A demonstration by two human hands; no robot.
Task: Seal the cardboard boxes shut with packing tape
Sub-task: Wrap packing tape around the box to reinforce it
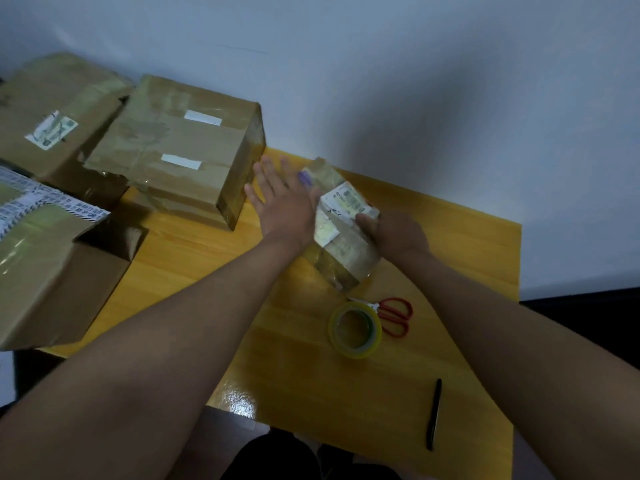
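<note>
Reaching forward with both arms stretched out, the person lays the left hand [282, 199] flat, fingers spread, against the left side of a small taped box [341, 233] mid-table, while the right hand [394, 233] grips its right edge; the tape roll [355, 330] and scissors [394, 315] lie just nearer.

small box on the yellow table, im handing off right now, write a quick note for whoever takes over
Left hand: open, fingers spread, at the small box's left side.
Right hand: fingers curled on the box's right edge by the shipping label, steadying it.
Small box: on the yellow table, glossy tape already wrapped around it.
Tape roll and red scissors lie just in front of the box; black pen nearer the table's front edge.
Taped box sits to the left, stacked on another.
Left to do: the front-left box has a loose flap, so probably seal that next.
</note>
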